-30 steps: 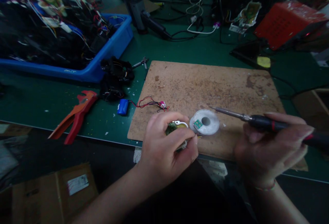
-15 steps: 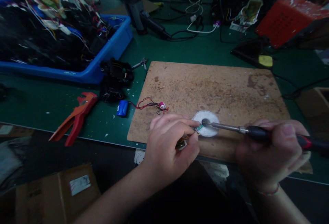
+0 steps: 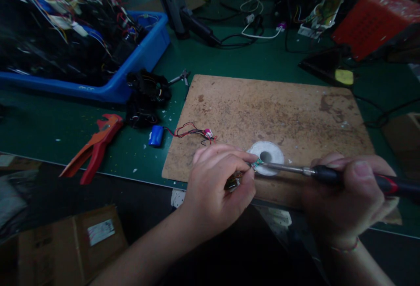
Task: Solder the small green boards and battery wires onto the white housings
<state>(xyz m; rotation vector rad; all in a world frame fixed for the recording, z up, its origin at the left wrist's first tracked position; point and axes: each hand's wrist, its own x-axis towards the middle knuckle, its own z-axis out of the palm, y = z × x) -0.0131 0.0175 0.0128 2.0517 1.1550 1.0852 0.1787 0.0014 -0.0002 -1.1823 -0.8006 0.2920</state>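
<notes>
Between its thumb and fingers, my left hand pinches a small green circuit board, whose rear part is hidden inside the palm. My right hand is wrapped round the black and red handle of a soldering iron. The iron's metal tip points left and meets the board's edge, as far as I can see. Beneath the tip lies a white solder spool with a dark centre hole. Left of it, a blue battery pack trails red and black wires onto the brown board.
A red-handled cutter lies at the left by black plastic parts. Behind stands a blue crate heaped with wired parts. An orange-red box and an iron stand with a yellow sponge are at the back right.
The soldering iron's tip has moved from over the spool's centre hole, left and slightly down, to the green circuit board. My left hand keeps its pinch, and the view has shifted slightly.
</notes>
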